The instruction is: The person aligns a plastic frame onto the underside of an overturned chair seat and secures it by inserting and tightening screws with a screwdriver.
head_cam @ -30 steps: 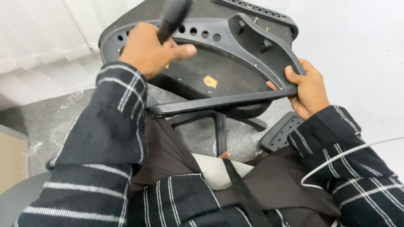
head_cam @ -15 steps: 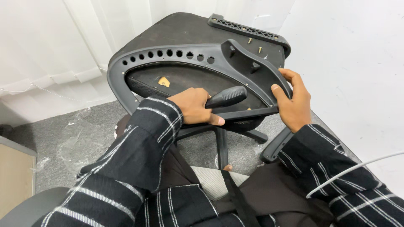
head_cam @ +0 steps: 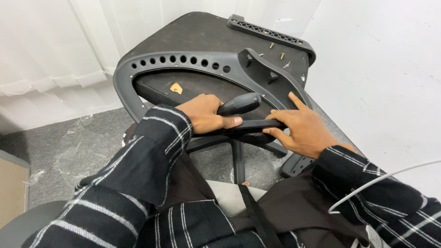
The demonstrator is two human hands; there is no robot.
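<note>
Two hands gripped an upturned black plastic office chair seat: left hand closed around a black screwdriver handle, right hand clasping the frame; slipping seemed possible.

At ten o'clock from where I sit, a white curtain hangs down to the grey speckled floor, with crinkled clear plastic wrap lying on it. A plain white wall fills the two o'clock side, and a thin white cable crosses my lap at four o'clock.
</note>
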